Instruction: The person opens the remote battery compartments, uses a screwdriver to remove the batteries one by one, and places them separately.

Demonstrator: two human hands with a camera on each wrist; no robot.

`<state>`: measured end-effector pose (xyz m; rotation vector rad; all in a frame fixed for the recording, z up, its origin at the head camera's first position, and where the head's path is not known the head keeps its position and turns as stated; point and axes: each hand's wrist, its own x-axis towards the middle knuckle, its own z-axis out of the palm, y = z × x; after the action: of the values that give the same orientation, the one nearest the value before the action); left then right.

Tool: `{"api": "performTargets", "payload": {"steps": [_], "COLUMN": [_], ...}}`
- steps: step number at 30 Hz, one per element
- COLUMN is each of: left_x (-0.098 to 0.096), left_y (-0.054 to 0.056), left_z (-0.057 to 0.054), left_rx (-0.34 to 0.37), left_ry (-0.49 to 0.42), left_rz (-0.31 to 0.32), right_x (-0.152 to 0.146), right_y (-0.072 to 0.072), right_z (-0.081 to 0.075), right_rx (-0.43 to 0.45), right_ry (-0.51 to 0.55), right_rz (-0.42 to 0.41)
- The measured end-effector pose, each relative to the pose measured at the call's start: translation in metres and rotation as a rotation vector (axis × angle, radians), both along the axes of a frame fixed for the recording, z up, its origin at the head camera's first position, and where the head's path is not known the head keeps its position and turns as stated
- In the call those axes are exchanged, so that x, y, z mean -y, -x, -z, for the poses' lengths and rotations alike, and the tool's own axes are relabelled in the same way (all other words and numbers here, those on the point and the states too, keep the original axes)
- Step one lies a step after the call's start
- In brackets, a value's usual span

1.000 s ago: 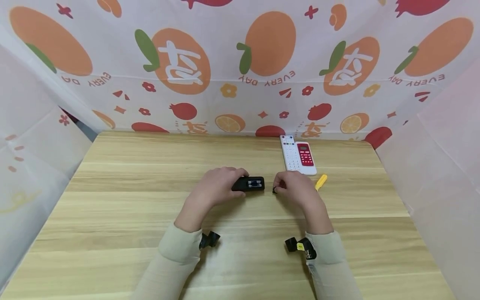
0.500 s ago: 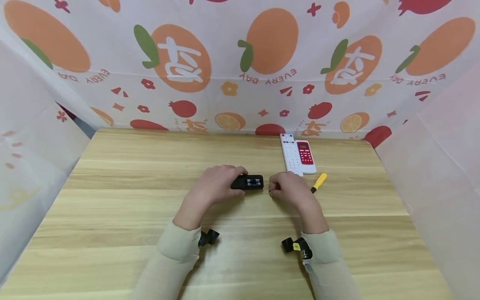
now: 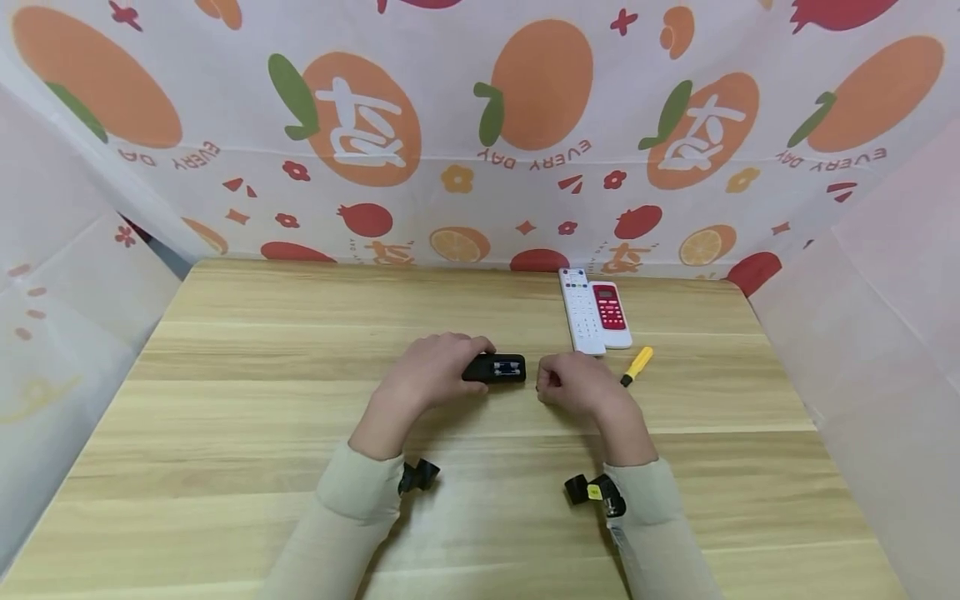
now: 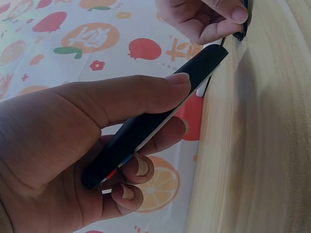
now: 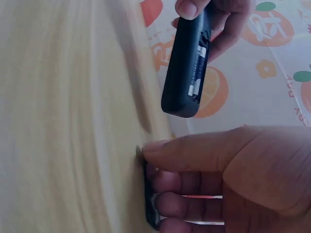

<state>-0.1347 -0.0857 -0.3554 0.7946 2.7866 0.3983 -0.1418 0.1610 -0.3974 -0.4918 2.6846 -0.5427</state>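
Note:
My left hand (image 3: pixel 431 375) grips a black remote control (image 5: pixel 180 68) above the wooden table. The remote's battery compartment is uncovered, and two batteries (image 3: pixel 507 368) lie side by side in it. In the left wrist view, the thumb presses the remote's back while the other fingers curl under its button side. Just right of the remote, my right hand (image 3: pixel 585 387) pinches a small black battery cover (image 5: pixel 148 199) between thumb and fingers. It stays near the tabletop, apart from the remote, and the fingers partly hide it.
Behind the right hand, a long white remote (image 3: pixel 581 312) lies beside a white remote with a red face (image 3: pixel 610 312). A yellow-handled screwdriver (image 3: pixel 640 364) lies right of that hand. A fruit-print curtain (image 3: pixel 450 100) hangs along the table's far edge.
My right hand has shifted slightly left with the battery cover, closer to the remote, and more of the screwdriver shows. My left hand holds the remote almost still.

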Motion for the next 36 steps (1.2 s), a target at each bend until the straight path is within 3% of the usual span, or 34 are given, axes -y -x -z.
{"api": "performTargets", "payload": {"steps": [4,7,16,20,28,36], "left_x": [0.000,0.000,0.001,0.002,0.001,-0.001], "left_y": [-0.001,-0.001,0.001,0.001,0.004,0.006], "left_z": [0.000,0.001,0.007,0.010,0.021,0.030], "left_rx": [0.001,0.007,0.042,0.071,0.124,0.149], "left_ry": [-0.002,0.002,-0.004,0.001,-0.022,-0.052], "left_rz": [0.001,0.002,-0.012,-0.012,-0.008,-0.009], "right_x": [-0.010,-0.023,-0.080,-0.098,-0.108,-0.109], "right_y": [0.001,0.001,0.008,0.008,0.013,0.013], "right_z": [-0.005,-0.010,-0.018,-0.016,0.001,0.008], "right_rx": [-0.005,-0.017,-0.088,-0.041,0.082,0.095], "right_ry": [0.039,0.048,0.083,0.082,0.083,0.060], "right_rz": [0.014,0.089,0.482,0.600,0.610,0.606]}}
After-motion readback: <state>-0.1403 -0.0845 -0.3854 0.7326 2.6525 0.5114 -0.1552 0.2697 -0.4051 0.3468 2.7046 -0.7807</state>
